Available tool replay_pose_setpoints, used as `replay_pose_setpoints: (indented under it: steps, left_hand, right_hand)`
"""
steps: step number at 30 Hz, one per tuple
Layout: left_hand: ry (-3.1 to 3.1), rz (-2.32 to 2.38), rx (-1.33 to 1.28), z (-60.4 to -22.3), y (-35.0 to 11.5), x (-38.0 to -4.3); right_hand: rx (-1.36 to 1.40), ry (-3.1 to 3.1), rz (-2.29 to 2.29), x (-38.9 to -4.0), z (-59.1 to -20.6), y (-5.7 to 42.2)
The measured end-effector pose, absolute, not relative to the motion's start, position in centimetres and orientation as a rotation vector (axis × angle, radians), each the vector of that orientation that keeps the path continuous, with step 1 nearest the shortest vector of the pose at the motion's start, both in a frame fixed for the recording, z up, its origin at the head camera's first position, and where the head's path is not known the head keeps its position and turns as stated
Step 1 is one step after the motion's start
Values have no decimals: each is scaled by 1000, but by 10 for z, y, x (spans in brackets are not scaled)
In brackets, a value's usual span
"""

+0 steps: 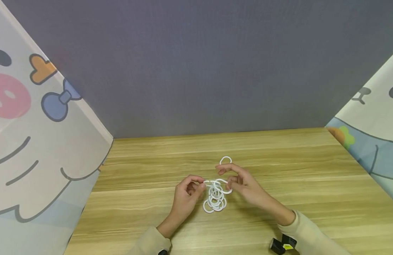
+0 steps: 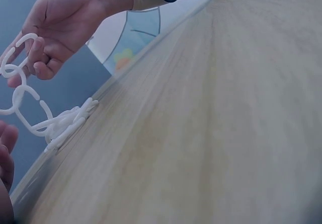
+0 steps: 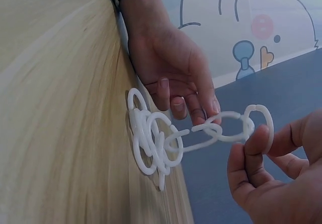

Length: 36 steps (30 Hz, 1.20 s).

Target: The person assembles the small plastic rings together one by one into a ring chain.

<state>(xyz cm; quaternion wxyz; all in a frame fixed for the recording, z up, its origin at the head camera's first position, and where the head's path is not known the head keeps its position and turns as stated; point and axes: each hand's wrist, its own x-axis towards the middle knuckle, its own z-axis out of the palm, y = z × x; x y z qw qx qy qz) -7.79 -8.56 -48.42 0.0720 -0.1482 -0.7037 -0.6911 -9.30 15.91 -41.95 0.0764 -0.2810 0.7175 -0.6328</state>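
White plastic C-shaped links (image 1: 215,203) lie in a small heap on the wooden table, with a hooked-together chain (image 3: 229,114) rising from it between both hands. My left hand (image 1: 184,198), left of the heap, pinches one chain link between thumb and fingertip. On the other side, my right hand (image 1: 247,184) pinches the end link (image 3: 269,128) between thumb and finger, its index finger stretched out above. In the left wrist view that link (image 2: 26,36) shows a gap in its ring. A loose-looking link (image 1: 226,158) lies beyond the right hand's fingertips, partly hidden by them.
A grey panel (image 1: 215,71) stands along the table's far edge. Cartoon-printed panels flank the left (image 1: 40,148) and right (image 1: 374,134) sides. A small black device (image 1: 280,244) sits by the right sleeve. The wood-grain table (image 1: 136,212) lies under both hands.
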Motion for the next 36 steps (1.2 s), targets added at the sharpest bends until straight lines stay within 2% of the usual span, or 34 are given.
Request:
replay_pose_setpoints:
  steps: [5,21,36]
  left_hand:
    - [-2116,-2069,-466,-485,-86,-78]
    - [-2076,-1953,-791,-488,-87,-78]
    - [-2122,-1987,-864,-489,-88,-76]
  right_hand:
    - [-819,2113,-1901,-91,-419,158]
    - [-757,2085,-1796,-84,-425,152]
    - [-728,2014,-1812,-85,-429,150]
